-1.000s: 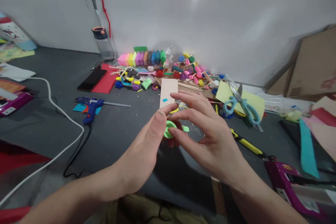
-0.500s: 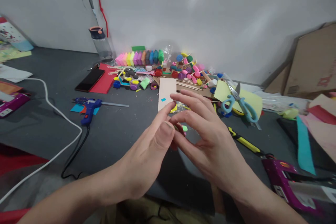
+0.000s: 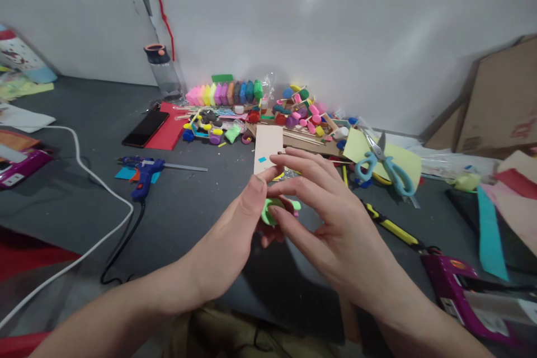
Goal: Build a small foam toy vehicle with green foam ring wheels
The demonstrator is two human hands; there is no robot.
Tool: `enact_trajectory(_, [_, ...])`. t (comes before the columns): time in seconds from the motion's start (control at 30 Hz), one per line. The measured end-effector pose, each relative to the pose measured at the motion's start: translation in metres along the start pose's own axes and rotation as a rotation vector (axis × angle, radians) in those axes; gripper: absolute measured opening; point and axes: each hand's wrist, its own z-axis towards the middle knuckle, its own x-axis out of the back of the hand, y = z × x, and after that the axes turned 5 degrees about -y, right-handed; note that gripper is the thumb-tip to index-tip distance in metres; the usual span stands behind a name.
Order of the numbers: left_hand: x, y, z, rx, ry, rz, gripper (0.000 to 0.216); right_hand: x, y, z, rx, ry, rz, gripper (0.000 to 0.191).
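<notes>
Between my hands is a small light green, clay-like piece (image 3: pixel 267 214) with a rounded edge. A further green bit and a spot of pink show behind my right fingers, and much of it is hidden. My left hand (image 3: pixel 229 238) cups the piece from the left and below, its fingertips showing underneath and its thumb raised beside it. From the right, my right hand (image 3: pixel 335 218) presses its thumb tip against the green piece, while its other fingers arch over the top. Just beyond my fingers lies a pale rectangular card (image 3: pixel 268 142) with a small blue scrap on it.
A blue glue gun (image 3: pixel 145 173) and a black phone (image 3: pixel 146 127) lie at left. To the right are light blue scissors (image 3: pixel 384 163), a yellow cutter (image 3: pixel 392 226) and a purple tape dispenser (image 3: pixel 457 291). Colourful clay packs (image 3: pixel 226 93) line the back; a bottle (image 3: pixel 165 75) stands beside them.
My left thumb and hand have shifted slightly left and tilted back, so the light green piece now shows between my hands. My right hand has barely moved.
</notes>
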Motion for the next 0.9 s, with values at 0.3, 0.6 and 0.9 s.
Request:
enact_trajectory(0.3, [-0.012,0.011,0.008,0.058,-0.040,-0.471,0.059,-0.002,0.006,0.002,-0.045,0.018,0.030,0.013])
enact_trajectory(0.6, [-0.004,0.017,0.022,0.022,0.105,-0.653,0.062,-0.016,0.032,0.009,0.105,-0.011,-0.114,0.054])
enact_trajectory(0.9, [-0.002,0.024,0.035,-0.052,0.200,-0.674,0.068,-0.042,0.035,0.006,0.085,-0.027,-0.212,0.076])
